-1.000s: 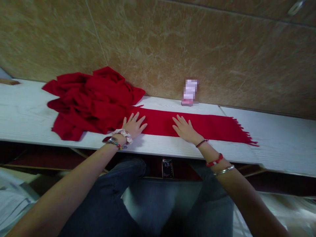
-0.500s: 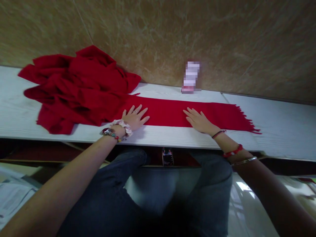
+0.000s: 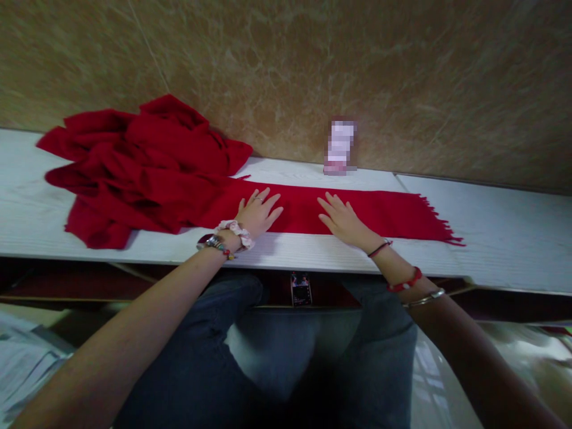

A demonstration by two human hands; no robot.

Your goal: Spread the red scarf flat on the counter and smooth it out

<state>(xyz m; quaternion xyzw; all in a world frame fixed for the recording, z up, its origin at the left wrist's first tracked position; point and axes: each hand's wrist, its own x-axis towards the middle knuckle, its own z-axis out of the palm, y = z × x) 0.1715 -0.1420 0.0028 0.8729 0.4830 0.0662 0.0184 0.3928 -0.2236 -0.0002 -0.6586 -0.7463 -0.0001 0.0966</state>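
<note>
A long red scarf (image 3: 384, 211) lies stretched flat along a white table (image 3: 491, 238), its fringed end pointing right. The rest of the scarf is bunched in a rumpled red heap (image 3: 138, 167) at the left, against the wall. My left hand (image 3: 258, 214) lies flat on the scarf near the heap, fingers spread. My right hand (image 3: 343, 219) rests flat on the scarf a little to the right, fingers stretched out. Both hands press on the cloth and hold nothing.
A small pink and white box (image 3: 339, 149) stands upright at the back of the table against the brown marble wall (image 3: 402, 77). A phone (image 3: 301, 289) sits on a shelf under the table edge, above my jeans-clad knees.
My right hand has slid left along the scarf and my left hand slightly right, so the hands are closer together. The view has shifted a little.
</note>
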